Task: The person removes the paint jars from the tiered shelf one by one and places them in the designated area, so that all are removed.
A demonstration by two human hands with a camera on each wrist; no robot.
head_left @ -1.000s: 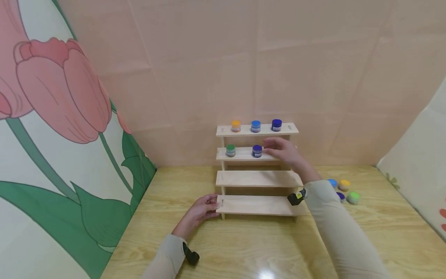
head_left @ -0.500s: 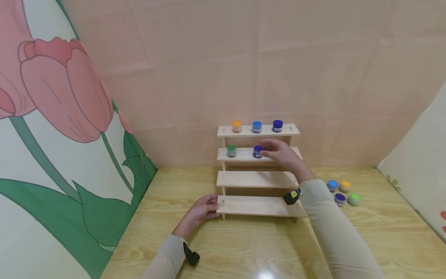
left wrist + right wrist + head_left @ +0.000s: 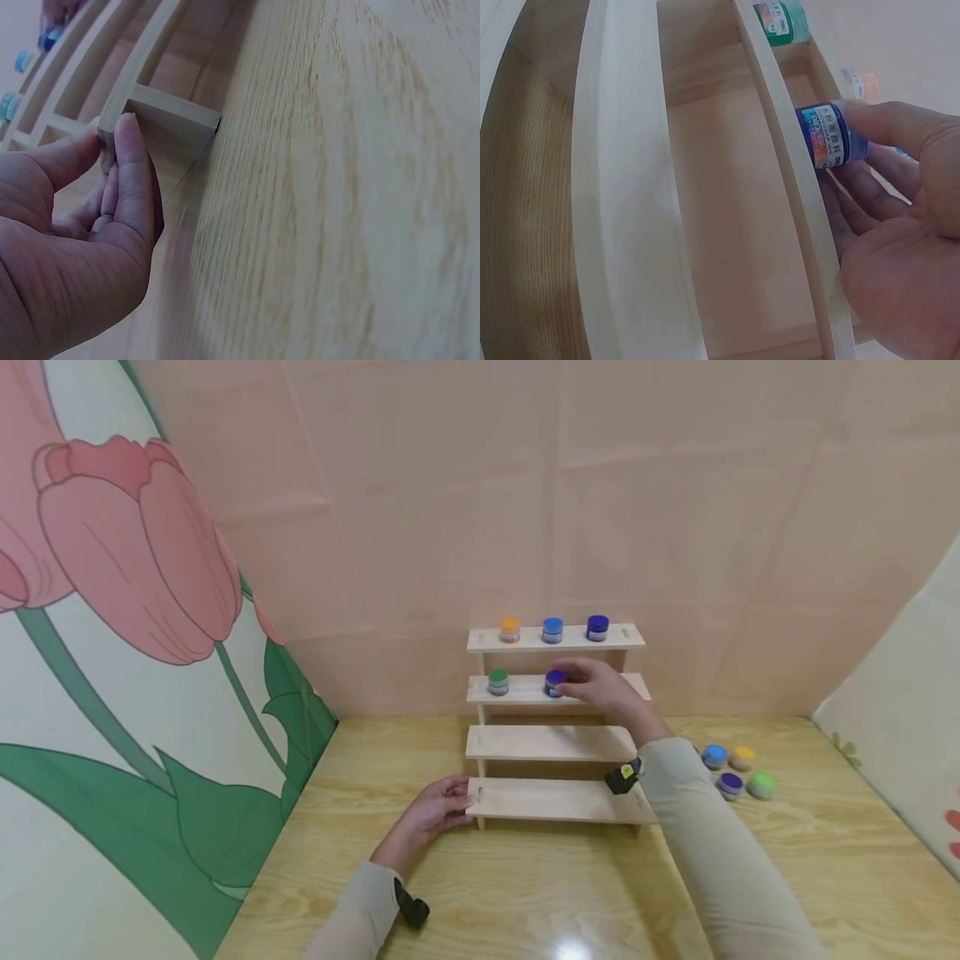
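A wooden stand with stepped shelves (image 3: 551, 742) is on the table in the head view. My left hand (image 3: 433, 814) pinches the left end of its lowest shelf, thumb above and fingers below; the left wrist view shows this grip on the board (image 3: 116, 101) close up. My right hand (image 3: 603, 687) holds a dark blue paint jar (image 3: 823, 139) by its lid, thumb on one side and fingers on the other. That jar stands on the second shelf from the top, right of a green-lidded paint jar (image 3: 498, 683).
Along the top shelf stand an orange jar (image 3: 510, 630), a light blue jar (image 3: 552, 630) and a dark blue jar (image 3: 597, 627). Several more jars, among them a lime green one (image 3: 762, 785), sit on the table (image 3: 832, 860) to the right. A pink wall covering (image 3: 420, 568) rises behind.
My right hand has moved left from beside the dark blue jar on the second shelf and taken hold of it. The left hand stays on the lowest shelf.
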